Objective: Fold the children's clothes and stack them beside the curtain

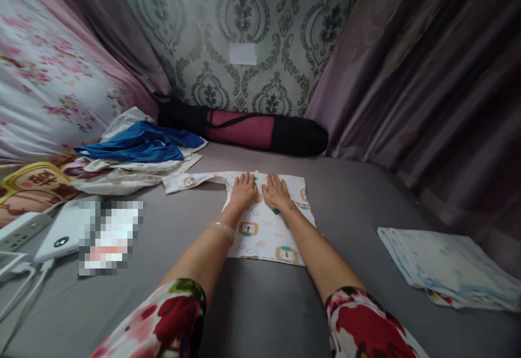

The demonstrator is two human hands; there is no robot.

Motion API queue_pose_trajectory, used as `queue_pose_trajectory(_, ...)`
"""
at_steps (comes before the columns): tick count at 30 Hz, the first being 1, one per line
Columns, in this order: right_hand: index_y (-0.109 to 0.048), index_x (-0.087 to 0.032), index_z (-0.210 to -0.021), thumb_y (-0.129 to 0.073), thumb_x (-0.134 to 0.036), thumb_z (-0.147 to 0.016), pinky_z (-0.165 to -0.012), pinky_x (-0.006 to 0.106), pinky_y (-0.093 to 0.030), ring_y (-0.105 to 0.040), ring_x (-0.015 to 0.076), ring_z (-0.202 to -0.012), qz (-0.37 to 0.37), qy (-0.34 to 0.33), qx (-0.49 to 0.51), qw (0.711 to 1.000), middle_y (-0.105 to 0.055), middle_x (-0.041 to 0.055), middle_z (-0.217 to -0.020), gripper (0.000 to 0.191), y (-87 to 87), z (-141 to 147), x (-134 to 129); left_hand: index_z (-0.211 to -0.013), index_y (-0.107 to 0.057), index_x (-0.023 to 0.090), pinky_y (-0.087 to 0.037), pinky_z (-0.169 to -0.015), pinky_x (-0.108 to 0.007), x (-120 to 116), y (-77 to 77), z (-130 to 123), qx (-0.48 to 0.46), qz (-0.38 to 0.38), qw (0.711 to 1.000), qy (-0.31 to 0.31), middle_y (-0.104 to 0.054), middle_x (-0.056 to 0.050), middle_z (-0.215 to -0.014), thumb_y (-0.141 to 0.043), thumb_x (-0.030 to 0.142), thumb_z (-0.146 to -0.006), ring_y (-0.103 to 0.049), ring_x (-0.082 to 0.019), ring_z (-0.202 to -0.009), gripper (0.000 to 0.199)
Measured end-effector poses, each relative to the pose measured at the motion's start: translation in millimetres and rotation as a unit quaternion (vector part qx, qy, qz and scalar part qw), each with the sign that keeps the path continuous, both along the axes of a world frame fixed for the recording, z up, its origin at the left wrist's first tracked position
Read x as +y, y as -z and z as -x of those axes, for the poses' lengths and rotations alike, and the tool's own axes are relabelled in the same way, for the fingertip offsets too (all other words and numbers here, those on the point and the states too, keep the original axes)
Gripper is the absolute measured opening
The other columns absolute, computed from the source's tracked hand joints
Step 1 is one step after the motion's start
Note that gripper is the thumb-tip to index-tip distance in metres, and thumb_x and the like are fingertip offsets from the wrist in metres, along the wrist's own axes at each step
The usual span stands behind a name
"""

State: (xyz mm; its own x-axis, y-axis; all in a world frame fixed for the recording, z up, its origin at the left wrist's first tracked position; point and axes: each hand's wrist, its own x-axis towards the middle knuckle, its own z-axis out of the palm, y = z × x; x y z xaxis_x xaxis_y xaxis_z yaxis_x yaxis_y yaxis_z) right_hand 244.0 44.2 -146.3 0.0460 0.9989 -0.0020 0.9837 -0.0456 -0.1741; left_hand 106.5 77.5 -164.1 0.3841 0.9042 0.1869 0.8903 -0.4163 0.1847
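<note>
A small white garment [266, 233] with orange lion faces and green marks lies on the grey sheet in front of me. One sleeve stretches out to the left, and its right side looks folded in. My left hand [244, 191] rests flat on its upper middle, fingers stretched forward. Just to the right, my right hand [277, 191] lies flat on the same cloth, fingers extended. The two hands are a small gap apart, and neither grips anything.
A loose pile of clothes [142, 142] is at the back left, a folded cloth stack [448, 266] at the right. A power bank [69, 228], power strip [24, 230] and cables are at the left. A black and pink bag [244, 130] lies along the wall.
</note>
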Motion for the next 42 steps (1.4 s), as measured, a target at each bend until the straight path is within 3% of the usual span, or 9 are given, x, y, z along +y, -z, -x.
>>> queue_pose_trajectory(11,-0.018,0.002,-0.154,-0.021,-0.040,-0.100,-0.120,0.041,-0.007,-0.010,0.0270,-0.150,0.020,0.119,-0.012,0.993,-0.013,0.0181,-0.162,0.068,-1.6,-38,-18,-0.148,-0.038,0.007,-0.021,-0.118,-0.047,0,-3.4,-1,0.004,0.021,1.000,-0.007,-0.034,-0.016,-0.156,-0.026,0.027,-0.097,-0.029,-0.030,-0.145,0.056)
queue_pose_trajectory(18,-0.018,0.001,-0.154,-0.019,-0.041,-0.100,-0.120,0.042,-0.010,-0.011,0.0266,-0.149,0.029,0.125,-0.018,0.992,-0.015,0.0166,-0.162,0.069,-2.5,-66,-28,-0.147,-0.039,0.006,-0.020,-0.119,-0.047,3,2.1,-1,-0.005,0.012,1.000,-0.007,-0.035,-0.016,-0.156,-0.026,0.027,-0.097,-0.029,-0.031,-0.145,0.056)
queue_pose_trajectory(25,-0.023,0.001,-0.153,-0.019,-0.033,-0.099,-0.119,0.036,-0.013,-0.018,0.0246,-0.148,-0.010,0.128,-0.022,0.992,-0.020,0.0159,-0.161,0.064,6.5,-81,-36,-0.147,-0.040,0.008,-0.021,-0.118,-0.047,4,3.8,-1,-0.010,0.006,1.000,-0.006,-0.035,-0.016,-0.155,-0.026,0.028,-0.097,-0.030,-0.030,-0.144,0.055)
queue_pose_trajectory(31,-0.023,0.001,-0.152,-0.022,-0.034,-0.098,-0.119,0.041,-0.014,-0.017,0.0259,-0.148,0.027,0.126,-0.021,0.991,-0.020,0.0172,-0.161,0.064,-5.5,-80,-32,-0.144,-0.042,0.009,-0.023,-0.116,-0.048,-7,-8.1,3,0.020,0.008,1.000,0.012,-0.039,-0.018,-0.153,-0.028,0.031,-0.098,-0.029,-0.032,-0.144,0.052)
queue_pose_trajectory(34,-0.025,-0.001,-0.152,-0.022,-0.035,-0.099,-0.119,0.045,-0.012,-0.016,0.0270,-0.149,0.036,0.118,-0.017,0.992,-0.019,0.0181,-0.161,0.063,-15.7,-76,-29,-0.141,-0.044,0.009,-0.023,-0.116,-0.049,-21,-18.4,17,0.028,0.016,0.999,0.027,-0.038,-0.019,-0.153,-0.035,0.033,-0.097,-0.027,-0.034,-0.144,0.051)
queue_pose_trajectory(36,-0.026,-0.003,-0.152,-0.021,-0.037,-0.100,-0.119,0.045,-0.010,-0.015,0.0268,-0.149,0.017,0.107,-0.014,0.994,-0.018,0.0176,-0.161,0.063,-19.0,-69,-29,-0.137,-0.048,0.008,-0.028,-0.113,-0.045,-29,-25.3,32,0.013,0.003,1.000,0.027,-0.042,-0.021,-0.149,-0.040,0.029,-0.095,-0.034,-0.033,-0.141,0.048)
queue_pose_trajectory(38,-0.026,-0.004,-0.153,-0.021,-0.039,-0.100,-0.119,0.043,-0.009,-0.014,0.0259,-0.149,0.006,0.087,-0.004,0.996,-0.018,0.0167,-0.162,0.063,-18.8,-57,-31,-0.129,-0.054,0.010,-0.036,-0.107,-0.041,-33,-31.6,50,-0.023,-0.015,1.000,-0.006,-0.053,-0.020,-0.138,-0.042,0.027,-0.093,-0.047,-0.030,-0.130,0.042)
queue_pose_trajectory(42,-0.026,-0.007,-0.153,-0.022,-0.039,-0.101,-0.120,0.043,-0.008,-0.013,0.0244,-0.150,0.003,0.023,0.025,0.999,-0.017,0.0148,-0.162,0.062,-14.0,-22,-38,-0.097,-0.065,0.016,-0.049,-0.087,-0.038,-29,-38.5,90,-0.146,0.036,0.973,-0.176,-0.070,-0.013,-0.098,-0.038,0.037,-0.094,-0.065,-0.027,-0.098,0.035)
